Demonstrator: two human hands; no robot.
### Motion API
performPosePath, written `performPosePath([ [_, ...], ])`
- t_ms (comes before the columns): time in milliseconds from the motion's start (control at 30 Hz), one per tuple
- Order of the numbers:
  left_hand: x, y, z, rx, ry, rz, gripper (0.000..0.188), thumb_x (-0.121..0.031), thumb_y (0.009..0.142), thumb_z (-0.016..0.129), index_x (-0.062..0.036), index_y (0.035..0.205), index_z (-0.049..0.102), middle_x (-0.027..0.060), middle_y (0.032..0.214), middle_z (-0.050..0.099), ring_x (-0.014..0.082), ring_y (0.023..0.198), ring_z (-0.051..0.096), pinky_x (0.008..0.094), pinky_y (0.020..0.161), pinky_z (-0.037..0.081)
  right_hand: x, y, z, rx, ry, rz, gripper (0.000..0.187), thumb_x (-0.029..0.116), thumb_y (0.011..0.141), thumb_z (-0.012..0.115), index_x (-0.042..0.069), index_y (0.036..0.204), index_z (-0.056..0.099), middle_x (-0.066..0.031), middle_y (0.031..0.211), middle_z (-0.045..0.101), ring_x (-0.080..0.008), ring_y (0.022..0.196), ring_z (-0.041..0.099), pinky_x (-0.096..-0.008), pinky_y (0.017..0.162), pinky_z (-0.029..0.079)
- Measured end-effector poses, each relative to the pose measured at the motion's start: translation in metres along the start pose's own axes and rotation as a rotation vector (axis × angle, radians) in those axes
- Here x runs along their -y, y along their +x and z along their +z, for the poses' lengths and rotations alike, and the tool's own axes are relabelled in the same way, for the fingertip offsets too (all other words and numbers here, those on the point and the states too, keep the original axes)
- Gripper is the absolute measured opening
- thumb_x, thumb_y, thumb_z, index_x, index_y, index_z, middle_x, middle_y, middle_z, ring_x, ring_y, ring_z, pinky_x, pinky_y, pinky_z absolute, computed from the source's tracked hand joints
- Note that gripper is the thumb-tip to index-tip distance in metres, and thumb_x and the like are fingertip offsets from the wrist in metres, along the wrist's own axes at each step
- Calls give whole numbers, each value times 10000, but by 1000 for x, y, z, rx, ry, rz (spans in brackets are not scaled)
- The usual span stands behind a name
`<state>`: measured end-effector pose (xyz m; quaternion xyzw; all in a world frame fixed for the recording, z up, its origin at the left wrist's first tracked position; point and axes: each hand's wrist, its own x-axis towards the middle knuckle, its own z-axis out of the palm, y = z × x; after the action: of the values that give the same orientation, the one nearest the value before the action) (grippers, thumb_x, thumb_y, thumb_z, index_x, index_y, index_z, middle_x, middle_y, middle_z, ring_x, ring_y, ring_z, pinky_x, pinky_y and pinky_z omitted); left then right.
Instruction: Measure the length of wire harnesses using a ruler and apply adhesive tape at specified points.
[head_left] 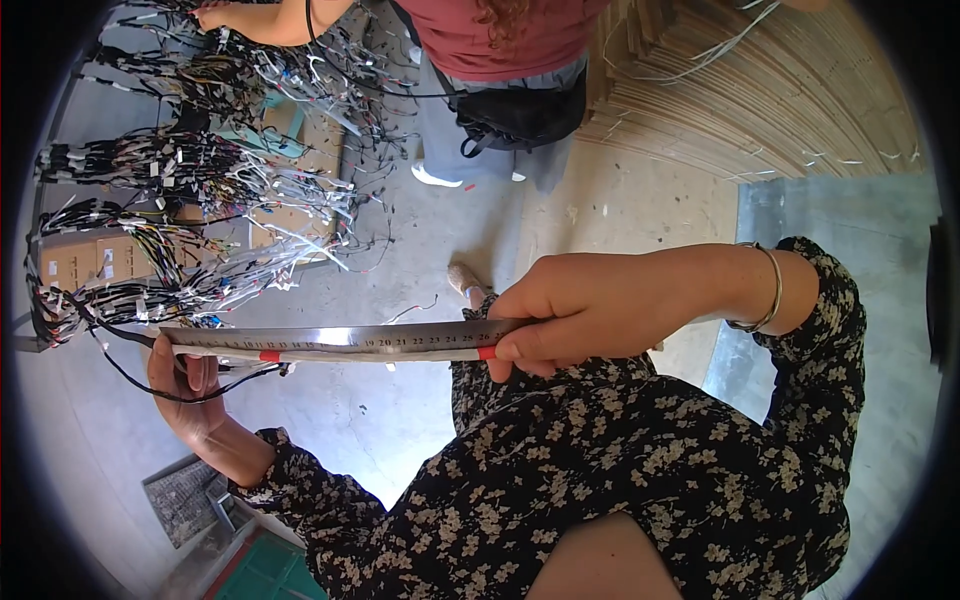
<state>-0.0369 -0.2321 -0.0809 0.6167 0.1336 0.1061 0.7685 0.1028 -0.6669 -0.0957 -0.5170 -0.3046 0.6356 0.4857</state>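
A steel ruler point(340, 337) is stretched level between my two hands. Along its lower edge runs a white-wrapped cable point(380, 356) with two red bands, one nearer each end. My left hand point(192, 385) pinches the ruler's left end together with the cable, where black wires point(125, 372) lead away and loop beneath the wrist. At the other end my right hand point(560, 318) grips ruler and cable between thumb and fingers, close to the right red band. The cable's far end is hidden in that hand.
Bundles of wire harnesses point(190, 165) hang on a rack at the left. Ahead stands another person point(500, 45) in a red top with a black waist bag point(525, 112). Stacked flat cardboard point(760, 90) fills the far right. A green crate point(265, 572) sits at the lower left.
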Motion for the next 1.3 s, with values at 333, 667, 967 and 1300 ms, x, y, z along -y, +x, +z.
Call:
performPosePath([
  [333,4,2,2,-1,17,-59,284,-265,1031,486,-22,963,618,-18,529,425,68,444,300,236,444,237,0,14,4,-20,122,51,245,231,968,515,8,911,599,24,644,491,-78,596,444,-280,542,365],
  [667,11,-31,-69,-613,292,261,310,-175,987,505,23,1219,560,166,1231,589,242,1190,542,379,997,470,8,14,7,0,214,172,205,221,1015,493,44,942,566,54,615,419,-36,529,368,-222,482,307],
  [967,61,-58,193,253,1309,834,362,-99,653,781,-165,1000,699,4,1037,590,232,976,529,445,890,346,7,16,3,-38,312,218,169,188,1008,483,49,969,570,61,614,396,-29,530,351,-213,472,288],
  [1300,59,-30,201,432,1198,886,332,-74,601,764,-146,911,671,-14,929,594,214,865,568,422,829,364,9,14,5,-59,300,207,183,195,1002,463,49,972,569,58,619,403,-41,532,352,-222,470,293],
])
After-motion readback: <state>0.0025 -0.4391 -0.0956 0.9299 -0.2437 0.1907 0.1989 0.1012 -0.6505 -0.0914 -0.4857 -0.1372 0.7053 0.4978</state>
